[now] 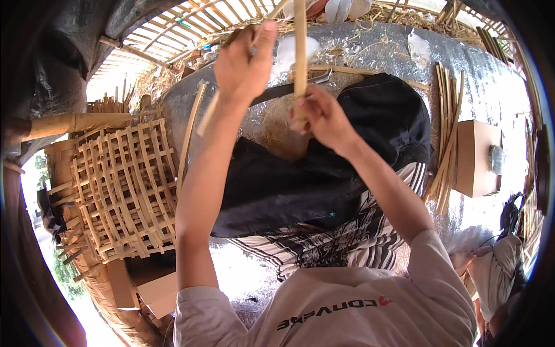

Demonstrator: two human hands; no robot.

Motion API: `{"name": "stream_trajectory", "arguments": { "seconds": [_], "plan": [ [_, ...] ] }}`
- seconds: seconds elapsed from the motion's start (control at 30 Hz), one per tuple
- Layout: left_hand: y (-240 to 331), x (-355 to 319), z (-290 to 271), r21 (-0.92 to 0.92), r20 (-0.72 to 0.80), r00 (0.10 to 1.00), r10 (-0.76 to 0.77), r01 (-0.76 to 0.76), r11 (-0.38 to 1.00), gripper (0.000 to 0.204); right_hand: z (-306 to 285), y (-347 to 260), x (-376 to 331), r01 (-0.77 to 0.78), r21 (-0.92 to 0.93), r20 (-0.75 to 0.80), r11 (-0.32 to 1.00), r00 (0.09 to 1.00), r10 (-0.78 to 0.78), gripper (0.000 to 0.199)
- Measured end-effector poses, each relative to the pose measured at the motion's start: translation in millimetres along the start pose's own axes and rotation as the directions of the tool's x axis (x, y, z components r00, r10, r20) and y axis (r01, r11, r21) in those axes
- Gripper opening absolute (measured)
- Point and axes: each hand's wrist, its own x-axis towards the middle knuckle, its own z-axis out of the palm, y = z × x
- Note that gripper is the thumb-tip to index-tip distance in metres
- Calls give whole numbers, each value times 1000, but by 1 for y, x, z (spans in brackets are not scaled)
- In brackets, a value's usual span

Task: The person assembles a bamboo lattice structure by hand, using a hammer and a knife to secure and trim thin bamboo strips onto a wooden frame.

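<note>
My left hand [245, 66] is raised with thumb up and fingers curled round a thin bamboo strip [278, 8]. Part of that strip is hidden behind the hand, and a pale end, apparently of the same strip, shows beside my forearm. To its right, my right hand [324, 118] grips the lower end of a wider bamboo strip [300, 52], which stands nearly upright and runs out of the top of the picture. Behind my hands a dark, long blade-like tool [277, 92] lies across the grey sheet, partly covered by my left wrist. Black cloth [289, 196] covers my legs.
Woven bamboo lattice panels [124, 185] are stacked at the left, with a long strip [191, 133] beside them. Several loose bamboo strips [446, 133] lie at the right, next to a cardboard box [477, 159]. Another person's sleeve or clothing [497, 277] shows at the lower right.
</note>
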Motion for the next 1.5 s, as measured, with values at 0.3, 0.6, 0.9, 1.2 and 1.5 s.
{"name": "stream_trajectory", "arguments": {
  "seconds": [0.3,0.6,0.9,1.2,1.5],
  "plan": [
    [-140,-60,75,269,382,893,-238,139,953,66,-102,46,72,-410,32,-91,911,907,412,23],
    [-168,-81,107,317,394,904,-164,34,948,49,-101,60,69,-392,33,-228,920,893,388,26],
    [-103,-73,163,-66,297,953,63,-45,997,21,-101,70,73,-355,-64,-222,933,916,334,22],
    [-93,-61,159,-166,243,970,11,31,986,11,-94,76,76,-191,-239,-180,952,972,150,24],
    [-110,-57,162,-116,292,956,-7,42,992,18,-87,88,90,-220,-215,-337,952,931,139,20]
  ]
}}
